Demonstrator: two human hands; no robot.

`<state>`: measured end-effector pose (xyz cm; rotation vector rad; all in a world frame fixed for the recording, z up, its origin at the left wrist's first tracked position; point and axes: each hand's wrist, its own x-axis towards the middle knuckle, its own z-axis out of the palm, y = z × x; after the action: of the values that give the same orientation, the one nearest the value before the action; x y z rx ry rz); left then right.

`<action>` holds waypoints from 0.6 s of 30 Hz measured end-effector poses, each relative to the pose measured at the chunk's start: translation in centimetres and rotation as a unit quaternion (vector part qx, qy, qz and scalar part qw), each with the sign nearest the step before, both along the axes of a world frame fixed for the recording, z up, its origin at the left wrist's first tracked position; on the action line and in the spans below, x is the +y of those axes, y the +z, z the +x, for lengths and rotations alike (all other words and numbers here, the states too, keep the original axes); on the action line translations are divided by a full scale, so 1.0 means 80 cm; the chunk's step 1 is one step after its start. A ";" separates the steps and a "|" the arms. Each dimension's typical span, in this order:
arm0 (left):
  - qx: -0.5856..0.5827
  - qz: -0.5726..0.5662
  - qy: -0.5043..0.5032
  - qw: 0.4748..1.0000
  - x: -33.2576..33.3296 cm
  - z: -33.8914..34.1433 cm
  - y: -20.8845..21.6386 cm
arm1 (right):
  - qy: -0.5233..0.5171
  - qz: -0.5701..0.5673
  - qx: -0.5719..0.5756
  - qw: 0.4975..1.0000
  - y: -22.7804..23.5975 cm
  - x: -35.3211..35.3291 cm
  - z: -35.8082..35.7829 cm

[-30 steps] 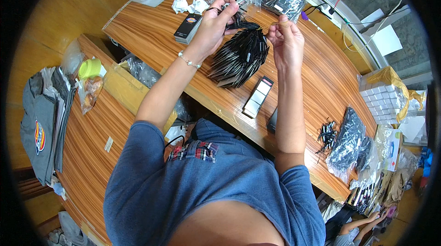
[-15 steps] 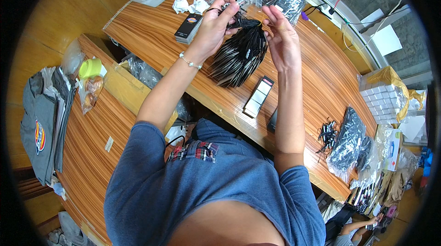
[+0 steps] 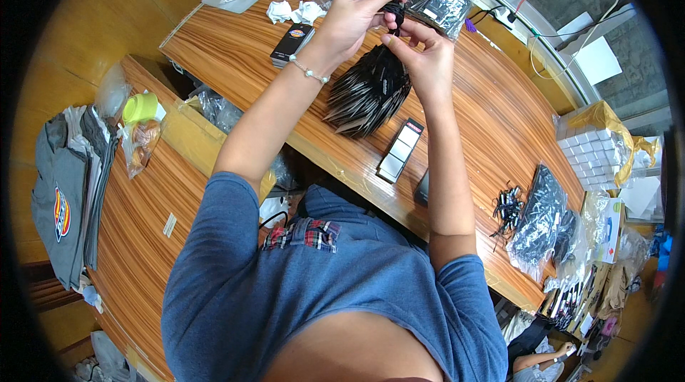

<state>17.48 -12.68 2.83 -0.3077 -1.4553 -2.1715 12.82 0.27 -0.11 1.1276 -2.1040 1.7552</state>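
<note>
While both hands [image 3: 354,16] [image 3: 431,64] pinch the black bundle [image 3: 369,93] near its top, they partly hide its gathered strands [image 3: 393,7].

On the wooden table [image 3: 499,118], a stack of black cards [image 3: 291,42] and crumpled white paper [image 3: 294,12] are set left of the left hand [image 3: 362,14]. Black packages [image 3: 437,8] are laid beyond the right hand [image 3: 427,61]. Nearer the body than both hands, a black-and-white box [image 3: 401,150] is placed; well to their right, black cords [image 3: 508,208] and a plastic bag [image 3: 539,218] are seen.
</note>
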 end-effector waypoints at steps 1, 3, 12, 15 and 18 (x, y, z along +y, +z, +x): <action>-0.008 0.018 -0.004 1.000 -0.002 0.003 0.000 | -0.001 0.006 0.000 1.000 0.000 -0.001 0.000; -0.017 0.058 -0.022 0.998 -0.005 0.005 -0.002 | -0.007 0.008 -0.019 1.000 -0.001 -0.002 0.000; -0.029 0.000 -0.031 0.999 -0.038 0.020 -0.008 | -0.027 0.001 -0.041 0.999 -0.001 -0.002 0.002; -0.012 0.037 -0.024 0.999 -0.038 0.014 -0.019 | -0.027 -0.008 -0.025 0.999 0.000 -0.005 0.006; -0.062 0.067 -0.037 0.995 -0.034 0.023 -0.018 | -0.037 -0.010 -0.017 0.999 0.000 -0.007 0.006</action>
<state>19.29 -15.37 1.43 -0.1862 -1.3737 -2.3726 13.31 -0.30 -0.11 1.0079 -2.1137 1.7695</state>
